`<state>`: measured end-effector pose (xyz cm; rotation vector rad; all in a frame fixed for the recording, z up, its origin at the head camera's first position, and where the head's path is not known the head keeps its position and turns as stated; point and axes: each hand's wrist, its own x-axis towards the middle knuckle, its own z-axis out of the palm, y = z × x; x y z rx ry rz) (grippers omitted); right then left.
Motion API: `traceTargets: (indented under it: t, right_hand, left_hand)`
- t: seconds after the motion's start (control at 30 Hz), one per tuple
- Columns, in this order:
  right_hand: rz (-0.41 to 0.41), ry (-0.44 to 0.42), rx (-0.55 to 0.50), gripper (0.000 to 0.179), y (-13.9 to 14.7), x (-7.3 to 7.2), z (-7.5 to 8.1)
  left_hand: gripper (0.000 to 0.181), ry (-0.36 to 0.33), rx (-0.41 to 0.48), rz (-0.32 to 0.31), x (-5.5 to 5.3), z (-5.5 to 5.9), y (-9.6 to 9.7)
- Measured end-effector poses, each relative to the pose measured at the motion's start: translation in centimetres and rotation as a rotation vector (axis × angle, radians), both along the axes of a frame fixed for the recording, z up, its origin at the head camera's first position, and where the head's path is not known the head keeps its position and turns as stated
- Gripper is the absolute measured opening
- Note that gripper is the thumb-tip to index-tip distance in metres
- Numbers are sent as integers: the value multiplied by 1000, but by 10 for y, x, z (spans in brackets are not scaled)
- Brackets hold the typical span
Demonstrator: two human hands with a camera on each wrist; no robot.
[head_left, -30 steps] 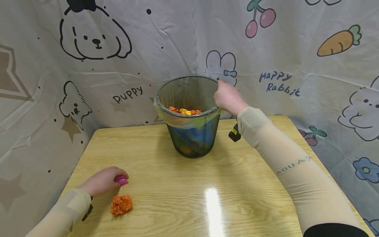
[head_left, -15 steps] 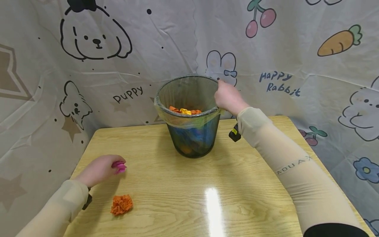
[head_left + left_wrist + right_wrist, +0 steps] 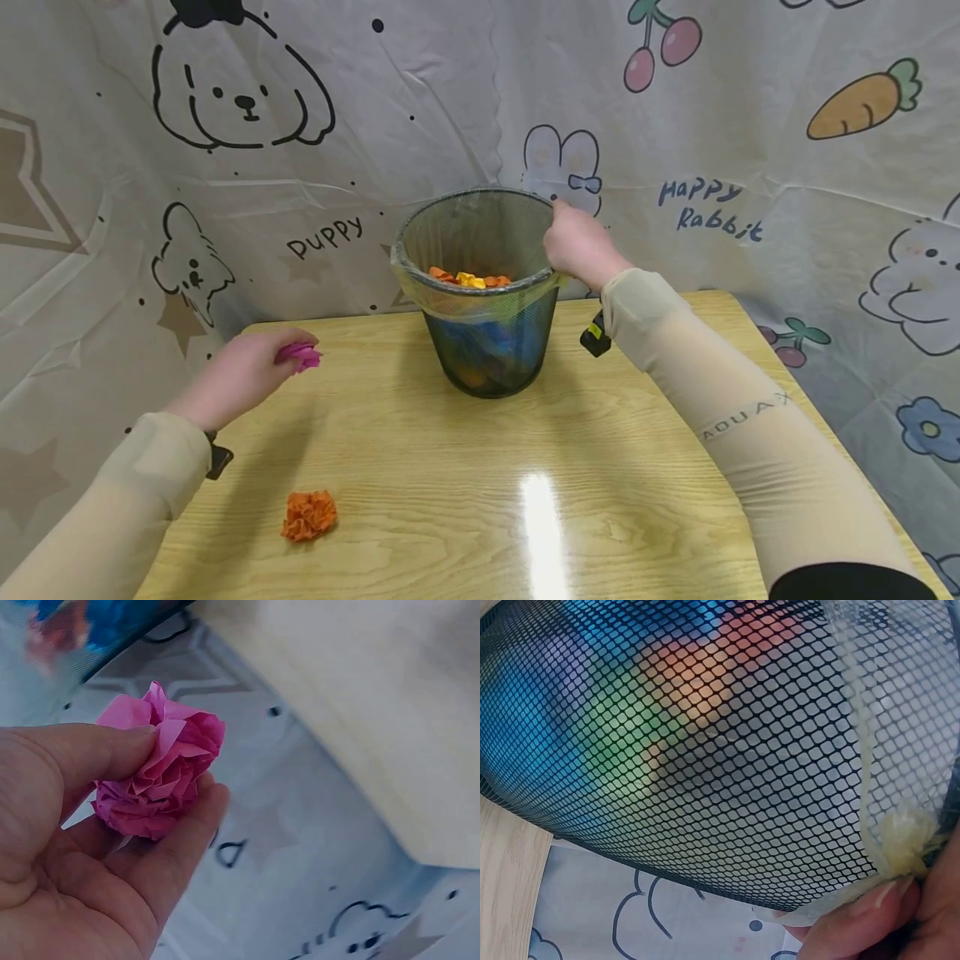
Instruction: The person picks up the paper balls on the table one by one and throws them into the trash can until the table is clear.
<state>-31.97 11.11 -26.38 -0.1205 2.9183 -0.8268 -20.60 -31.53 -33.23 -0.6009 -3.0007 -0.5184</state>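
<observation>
My left hand (image 3: 243,372) pinches a crumpled pink paper ball (image 3: 169,761) between thumb and fingers, raised above the left side of the table. At the back of the table stands a black mesh wastebasket (image 3: 487,354), lined with a thin yellowish bag (image 3: 450,308). Its rim is gripped on the right by my right hand (image 3: 581,246); in the right wrist view those fingers (image 3: 859,922) curl over the bag's edge beside a knot. Orange and yellow crumpled paper (image 3: 471,281) lies inside. An orange crumpled paper ball (image 3: 309,516) rests on the table, nearer me than the left hand.
The wooden table (image 3: 420,475) has a bright light reflection near its front. A white printed cloth (image 3: 420,92) with cartoon drawings hangs behind and at the sides, close behind the wastebasket. Each wrist wears a dark strapped device.
My left hand has risen and moved toward the back of the table with the pink paper ball. The right hand, wastebasket and orange paper ball have stayed in place.
</observation>
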Motion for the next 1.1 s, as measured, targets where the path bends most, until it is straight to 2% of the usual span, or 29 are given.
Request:
traceTargets:
  t: [0.13,0.27,0.5,0.6,0.9,1.1]
  right_hand:
    - [5,0,-4,65,1,0,0]
    - [3,7,-2,64,0,-1,0]
    - [-1,-3,6,64,0,0,1]
    - [-1,-8,8,64,0,0,1]
    - [-2,-3,4,64,1,0,0]
    - [-4,4,5,64,0,-1,-1]
  left_hand:
    - [16,61,0,4,-4,19,10]
    - [15,91,2,-3,-6,36,21]
    - [25,125,15,10,-10,60,38]
    - [27,142,28,9,-13,68,46]
    - [30,222,46,-44,-26,83,73]
    - [29,265,51,-44,-32,94,83]
